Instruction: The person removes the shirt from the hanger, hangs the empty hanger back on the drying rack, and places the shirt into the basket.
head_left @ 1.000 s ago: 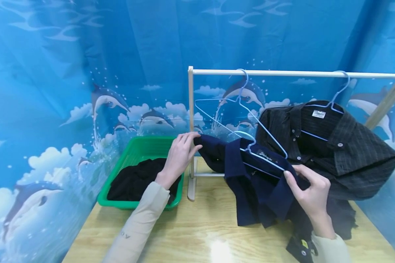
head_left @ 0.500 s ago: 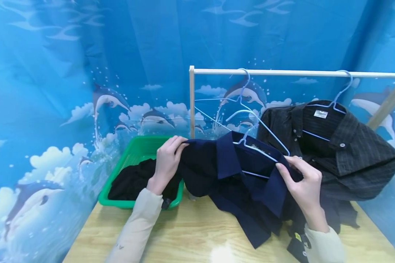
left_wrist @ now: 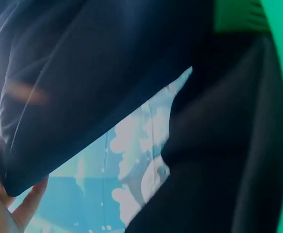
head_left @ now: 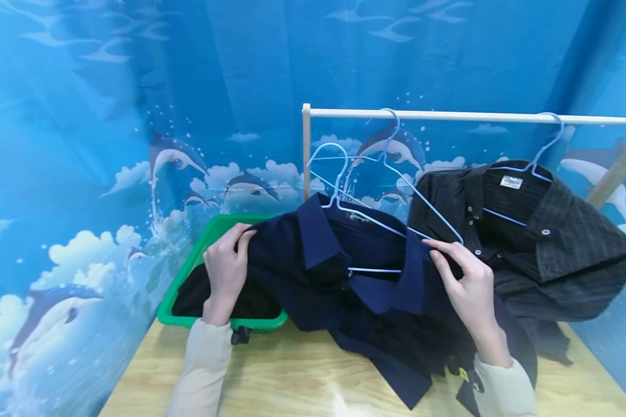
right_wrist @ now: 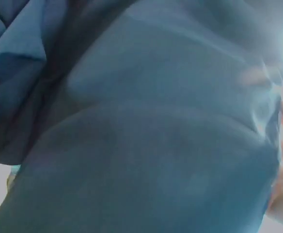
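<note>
"What's there, biggest first?"
"A softly creased blue curtain at twelve o'clock, a wood-grain table at six, a slim pale rack at two"
"And the clothes?"
"A dark striped shirt at three, then a smooth navy shirt drooping at six, between the hands; a green perforated basket at eight; a thin blue hanger inside the navy shirt, its top curved"
"The hands?"
"Left hand at eight, pinching one shoulder; right hand at four, pinching the opposite shoulder"
</note>
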`<state>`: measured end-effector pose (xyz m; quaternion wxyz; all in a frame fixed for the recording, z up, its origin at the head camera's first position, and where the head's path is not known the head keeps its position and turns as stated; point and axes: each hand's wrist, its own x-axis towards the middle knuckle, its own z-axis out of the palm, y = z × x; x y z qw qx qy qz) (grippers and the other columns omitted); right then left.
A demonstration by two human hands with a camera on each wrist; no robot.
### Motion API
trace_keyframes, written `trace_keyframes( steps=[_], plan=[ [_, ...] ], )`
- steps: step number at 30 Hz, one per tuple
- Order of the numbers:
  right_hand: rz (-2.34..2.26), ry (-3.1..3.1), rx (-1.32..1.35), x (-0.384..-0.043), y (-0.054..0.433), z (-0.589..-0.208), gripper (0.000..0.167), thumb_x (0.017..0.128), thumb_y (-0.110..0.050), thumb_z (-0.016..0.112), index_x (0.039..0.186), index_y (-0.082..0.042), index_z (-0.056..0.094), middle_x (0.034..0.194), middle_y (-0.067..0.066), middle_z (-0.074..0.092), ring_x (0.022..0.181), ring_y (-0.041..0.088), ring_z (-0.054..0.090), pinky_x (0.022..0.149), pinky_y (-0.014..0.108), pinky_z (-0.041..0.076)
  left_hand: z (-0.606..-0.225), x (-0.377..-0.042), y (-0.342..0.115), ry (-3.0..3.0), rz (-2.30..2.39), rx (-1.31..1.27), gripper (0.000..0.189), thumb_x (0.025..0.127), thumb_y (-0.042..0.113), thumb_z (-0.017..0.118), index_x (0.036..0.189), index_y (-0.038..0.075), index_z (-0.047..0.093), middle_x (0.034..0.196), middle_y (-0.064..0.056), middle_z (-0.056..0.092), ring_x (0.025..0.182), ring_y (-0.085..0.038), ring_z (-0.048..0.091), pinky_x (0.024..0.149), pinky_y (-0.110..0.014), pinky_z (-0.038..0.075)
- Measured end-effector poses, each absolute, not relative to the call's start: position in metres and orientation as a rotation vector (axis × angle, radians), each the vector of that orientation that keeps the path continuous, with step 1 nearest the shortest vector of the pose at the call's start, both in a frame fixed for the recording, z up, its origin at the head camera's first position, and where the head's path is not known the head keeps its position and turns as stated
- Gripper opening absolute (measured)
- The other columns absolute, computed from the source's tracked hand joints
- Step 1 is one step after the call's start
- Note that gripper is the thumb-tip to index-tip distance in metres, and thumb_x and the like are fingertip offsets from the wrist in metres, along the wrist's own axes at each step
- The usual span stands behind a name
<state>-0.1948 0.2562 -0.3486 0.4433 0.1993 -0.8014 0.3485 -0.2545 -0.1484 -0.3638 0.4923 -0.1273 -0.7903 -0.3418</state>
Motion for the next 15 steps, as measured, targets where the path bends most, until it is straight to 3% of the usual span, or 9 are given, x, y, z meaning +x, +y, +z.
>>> trace_keyframes(
  steps=[9,15],
  plan=[
    [0.891,-1.972,0.422,-0.202,0.248,-0.365,0.015,0.089,0.006,0.073,0.101,-0.002,0.077,0.094,0.013,0.075,0.102,-0.017,0.058,0.091,0.008,0.04,-0.377,-0.249,-0.168,-1.947,-0.93,-0.333,0.011,0.098,0.018,0.068,0.1,0.014,0.079,0.095,-0.004,0.078,0.072,-0.025,0.07,0.064,-0.03,0.048],
    [0.892,-1.992,0.397,-0.203,0.249,-0.37,0.011,0.09,0.002,0.074,0.099,-0.003,0.077,0.095,0.012,0.076,0.101,-0.018,0.057,0.089,0.008,0.04,-0.386,-0.246,-0.172,-1.97,-0.994,-0.367,0.013,0.096,0.013,0.07,0.105,0.016,0.079,0.099,-0.003,0.078,0.073,-0.023,0.07,0.064,-0.018,0.039]
  ],
)
